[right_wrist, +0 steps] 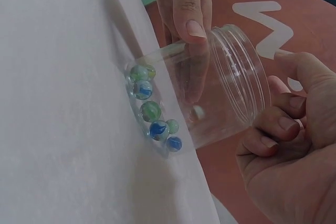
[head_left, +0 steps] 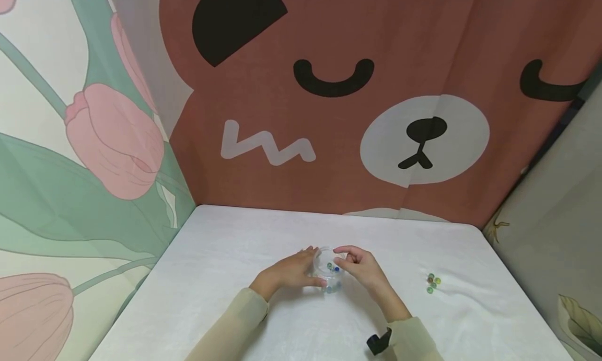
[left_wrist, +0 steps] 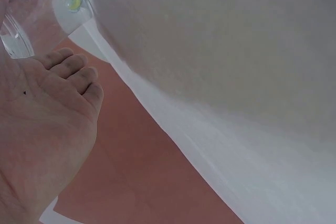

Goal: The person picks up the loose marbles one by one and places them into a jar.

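Observation:
A clear plastic jar [right_wrist: 220, 93] with a threaded, uncovered mouth stands upright on the white cloth. Several glass marbles [right_wrist: 150, 111], blue and green, lie at its bottom, and a blurred pale marble [right_wrist: 197, 113] shows higher up inside. My left hand [head_left: 293, 269] holds the jar from the left, thumb on the near side and fingers behind; the left wrist view catches its palm beside the jar's wall. At the jar's mouth is my right hand [head_left: 362, 267], its thumb and index finger apart, the other fingers loosely bent. Nothing shows between its fingertips.
To the right of the jar, a small cluster of marbles [head_left: 431, 281] lies on the white tablecloth [head_left: 226, 235]. A brown bear-print curtain [head_left: 263, 105] hangs behind the table, and a tulip-print curtain [head_left: 113, 141] along the left. A black device [head_left: 378, 342] sits at my right wrist.

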Motion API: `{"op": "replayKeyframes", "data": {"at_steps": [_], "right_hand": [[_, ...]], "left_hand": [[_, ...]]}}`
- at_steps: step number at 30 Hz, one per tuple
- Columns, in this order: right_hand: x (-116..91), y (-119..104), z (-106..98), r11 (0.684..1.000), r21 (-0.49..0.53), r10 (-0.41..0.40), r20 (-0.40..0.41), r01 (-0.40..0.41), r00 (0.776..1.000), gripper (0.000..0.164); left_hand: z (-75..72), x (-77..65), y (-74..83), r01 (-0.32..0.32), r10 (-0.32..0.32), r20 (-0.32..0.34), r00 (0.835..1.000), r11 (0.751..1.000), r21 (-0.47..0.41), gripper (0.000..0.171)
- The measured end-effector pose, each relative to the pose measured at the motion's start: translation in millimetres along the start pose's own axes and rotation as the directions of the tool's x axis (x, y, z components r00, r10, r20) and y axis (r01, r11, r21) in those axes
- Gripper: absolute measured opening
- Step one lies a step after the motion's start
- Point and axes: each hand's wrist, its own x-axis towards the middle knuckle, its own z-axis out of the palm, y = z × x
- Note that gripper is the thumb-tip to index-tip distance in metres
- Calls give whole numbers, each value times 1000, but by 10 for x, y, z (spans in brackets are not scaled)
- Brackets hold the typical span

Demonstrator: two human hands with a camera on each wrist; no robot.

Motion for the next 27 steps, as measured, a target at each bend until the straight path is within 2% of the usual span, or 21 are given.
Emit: {"op": "replayKeyframes", "data": {"at_steps": [8, 13, 18, 20, 25, 27], "right_hand": [[-11, -5, -17, 1000, 6, -7, 4, 7, 1000, 27], [-34, 5, -59, 1000, 4, 4, 5, -4, 1000, 32], [-56, 28, -152, 1000, -11, 27, -15, -27, 1000, 34], [-98, -30, -196, 999, -26, 42, -27, -43, 999, 33], [-132, 46, -320, 997, -41, 66, -55, -68, 996, 33], [-113, 153, -373, 997, -38, 69, -63, -71, 996, 35]], "left_hand": [[-18, 1, 5, -28, 28, -3, 1000, 999, -17, 91], [-17, 8, 6, -51, 51, -5, 999, 998, -26, 90], [-16, 10, 1, -46, 46, -11, 999, 999, -18, 90], [-20, 7, 5, -40, 40, -10, 999, 999, -16, 90], [-29, -5, 14, -34, 34, -8, 999, 999, -15, 92], [-28, -5, 9, -37, 36, -9, 999, 999, -11, 93]]}}
